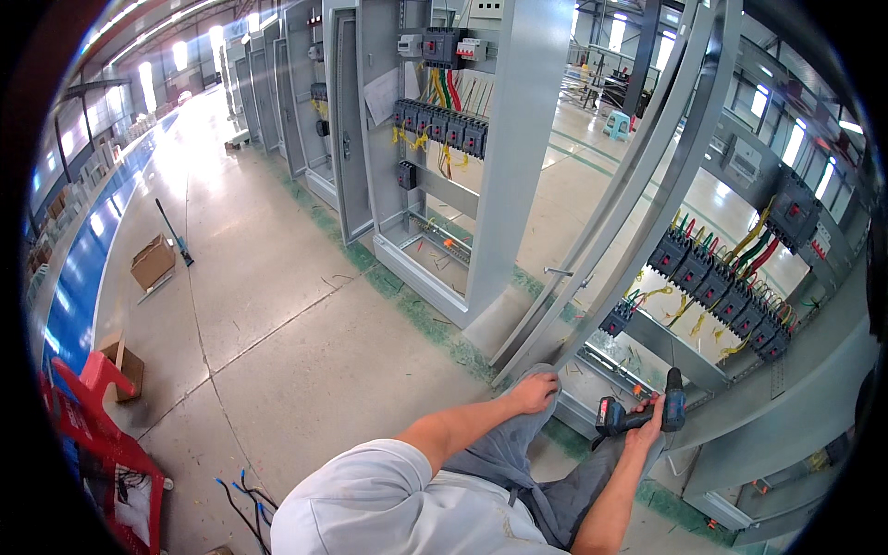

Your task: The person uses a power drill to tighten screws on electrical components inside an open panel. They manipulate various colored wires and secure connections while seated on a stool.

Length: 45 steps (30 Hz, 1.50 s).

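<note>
Blue drill (674,407), one; hands (534,393) (650,421), two

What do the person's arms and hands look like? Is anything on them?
The left hand and right hand are bare, without gloves. The forearms are bare too. The left sleeve is pale grey, loose and short. The right sleeve is out of view.
</note>
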Each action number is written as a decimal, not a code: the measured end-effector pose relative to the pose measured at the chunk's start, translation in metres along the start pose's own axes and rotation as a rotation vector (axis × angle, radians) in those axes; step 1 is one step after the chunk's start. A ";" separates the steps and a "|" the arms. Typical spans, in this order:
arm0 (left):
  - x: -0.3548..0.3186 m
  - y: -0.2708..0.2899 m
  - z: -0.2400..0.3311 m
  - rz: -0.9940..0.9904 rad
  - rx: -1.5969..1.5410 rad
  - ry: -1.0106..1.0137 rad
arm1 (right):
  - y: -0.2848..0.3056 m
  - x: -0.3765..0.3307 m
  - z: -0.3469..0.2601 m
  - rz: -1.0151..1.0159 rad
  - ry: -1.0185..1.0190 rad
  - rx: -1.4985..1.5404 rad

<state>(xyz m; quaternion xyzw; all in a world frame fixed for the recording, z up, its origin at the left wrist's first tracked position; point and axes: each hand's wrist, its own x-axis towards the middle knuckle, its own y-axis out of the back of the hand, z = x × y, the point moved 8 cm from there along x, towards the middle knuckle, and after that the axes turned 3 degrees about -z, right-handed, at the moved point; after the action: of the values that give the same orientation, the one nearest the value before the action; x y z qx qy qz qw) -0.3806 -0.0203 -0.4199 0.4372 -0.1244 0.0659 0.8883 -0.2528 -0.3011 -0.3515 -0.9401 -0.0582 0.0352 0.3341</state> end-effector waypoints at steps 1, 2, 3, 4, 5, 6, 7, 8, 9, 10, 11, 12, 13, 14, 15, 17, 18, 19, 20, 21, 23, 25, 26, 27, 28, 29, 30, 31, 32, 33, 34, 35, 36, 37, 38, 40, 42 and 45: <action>-0.001 0.001 -0.001 0.002 0.002 -0.001 | -0.001 -0.001 0.000 0.002 0.000 0.000; -0.001 0.001 -0.001 0.004 0.004 -0.001 | -0.002 -0.001 0.001 0.005 -0.001 0.001; -0.001 0.002 -0.002 0.008 0.005 -0.003 | -0.003 0.000 0.001 0.003 0.002 -0.001; 0.000 0.002 -0.003 0.008 0.006 -0.005 | -0.003 0.000 0.001 0.001 0.006 -0.002; 0.001 0.002 -0.004 0.008 0.007 -0.007 | -0.004 0.001 0.001 0.000 0.009 -0.003; 0.001 0.002 -0.003 0.005 0.007 -0.009 | -0.004 0.001 0.001 0.002 0.006 -0.004; 0.001 0.002 -0.003 0.004 0.008 -0.010 | -0.004 0.000 0.001 0.004 0.004 -0.004; 0.002 0.002 -0.002 0.003 0.009 -0.013 | -0.003 0.000 0.001 0.007 0.003 -0.004; 0.002 0.000 -0.002 -0.001 0.010 -0.017 | -0.001 -0.001 0.001 0.011 0.005 0.002; 0.001 0.000 -0.002 0.016 -0.010 -0.011 | 0.001 -0.001 0.000 0.017 0.008 0.009; 0.000 0.000 -0.002 0.031 -0.030 -0.008 | 0.003 -0.002 0.000 0.025 0.013 0.016; 0.002 -0.003 0.000 0.039 -0.052 -0.016 | 0.006 -0.001 0.002 0.036 -0.005 0.003; 0.005 -0.007 -0.002 0.037 -0.046 -0.006 | 0.011 0.003 0.004 0.063 -0.009 -0.001; 0.006 -0.009 -0.006 0.035 -0.041 0.001 | 0.017 0.007 0.004 0.090 -0.012 -0.005; 0.006 -0.008 -0.012 0.028 -0.027 0.008 | 0.014 0.009 0.009 0.072 -0.031 0.003; 0.005 -0.008 -0.013 0.026 -0.018 -0.009 | 0.015 0.008 0.016 0.083 -0.043 0.014; 0.007 -0.009 -0.012 0.033 -0.018 -0.014 | 0.020 0.010 0.017 0.106 -0.040 0.015; 0.007 -0.009 -0.012 0.036 -0.013 -0.033 | 0.017 0.009 0.018 0.107 -0.019 0.005; 0.009 -0.008 -0.011 0.041 -0.009 -0.051 | 0.013 0.009 0.014 0.063 -0.001 0.005; 0.009 -0.007 -0.009 0.046 -0.007 -0.061 | 0.014 0.008 0.014 0.067 -0.003 0.004; 0.011 -0.007 -0.003 0.037 -0.016 -0.077 | 0.017 0.007 0.011 0.078 0.001 0.003; 0.010 -0.005 -0.002 0.039 -0.020 -0.085 | 0.014 0.005 0.011 0.083 0.002 0.002; 0.010 -0.005 -0.001 0.042 -0.024 -0.094 | 0.014 0.004 0.010 0.091 0.016 -0.003; 0.011 -0.004 -0.001 0.050 -0.027 -0.101 | 0.011 0.004 0.007 0.094 0.029 -0.008; 0.012 -0.003 -0.002 0.056 -0.027 -0.102 | 0.009 0.003 0.005 0.098 0.042 -0.014; 0.013 -0.003 -0.003 0.063 -0.027 -0.104 | 0.005 0.002 0.006 0.086 0.033 -0.012; 0.018 -0.005 0.000 0.063 -0.032 -0.117 | 0.005 0.001 0.004 0.084 0.033 -0.010; 0.019 -0.006 0.000 0.061 -0.037 -0.103 | 0.006 0.000 0.001 0.082 0.034 -0.008; 0.019 -0.004 -0.002 0.060 -0.042 -0.090 | 0.008 -0.001 0.004 0.124 -0.006 0.011; 0.015 -0.006 -0.001 0.046 -0.051 -0.081 | 0.009 -0.003 0.004 0.124 0.011 0.009; 0.015 -0.007 -0.001 0.043 -0.038 -0.075 | 0.005 -0.003 0.000 0.121 0.032 0.007; 0.014 -0.006 -0.001 0.041 -0.024 -0.070 | 0.003 -0.007 -0.002 0.131 0.042 -0.019; 0.016 -0.008 0.002 0.039 -0.017 -0.075 | 0.009 -0.005 -0.001 0.142 0.047 -0.012; 0.016 -0.009 0.001 0.030 -0.019 -0.077 | 0.006 -0.006 -0.003 0.131 0.064 -0.009; 0.015 -0.009 0.000 0.023 -0.020 -0.077 | 0.002 -0.006 -0.005 0.120 0.080 -0.006; 0.017 -0.007 -0.002 0.019 -0.010 -0.064 | -0.003 -0.008 -0.006 0.130 0.076 -0.013; 0.017 -0.009 0.000 0.008 -0.004 -0.052 | -0.002 -0.009 -0.010 0.124 0.112 -0.011; 0.018 -0.012 0.006 0.006 -0.026 -0.096 | 0.008 -0.005 -0.006 0.123 0.075 -0.020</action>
<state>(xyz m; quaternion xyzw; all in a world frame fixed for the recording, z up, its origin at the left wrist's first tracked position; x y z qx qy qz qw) -0.3614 -0.0321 -0.4206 0.4281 -0.1691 0.0461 0.8866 -0.2565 -0.3120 -0.3519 -0.9458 0.0120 0.0197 0.3239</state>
